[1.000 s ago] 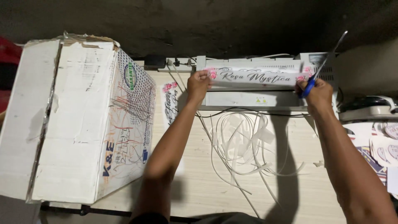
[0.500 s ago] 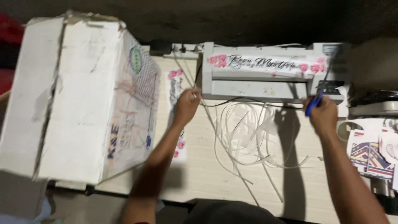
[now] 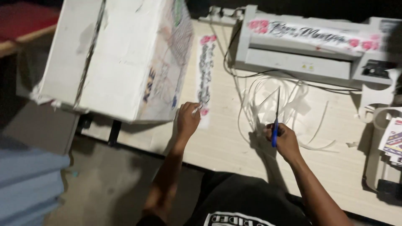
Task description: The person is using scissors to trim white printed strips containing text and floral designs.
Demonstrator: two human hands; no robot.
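Left hand (image 3: 187, 121) pinches the near end of a printed strip (image 3: 204, 79); right hand (image 3: 284, 140) grips blue-handled scissors (image 3: 275, 119), blades pointing away, over white trimmings (image 3: 289, 100).

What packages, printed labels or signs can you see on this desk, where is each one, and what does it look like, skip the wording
Cardboard box: left of the desk, large, white, worn, with coloured print on its side.
Long printed strip: flat on the desk beside the box, white with pink flowers; the left hand pinches its near end.
Second printed strip: across the grey machine at the back, white with pink flowers.
Printed cards: right edge, multicoloured.
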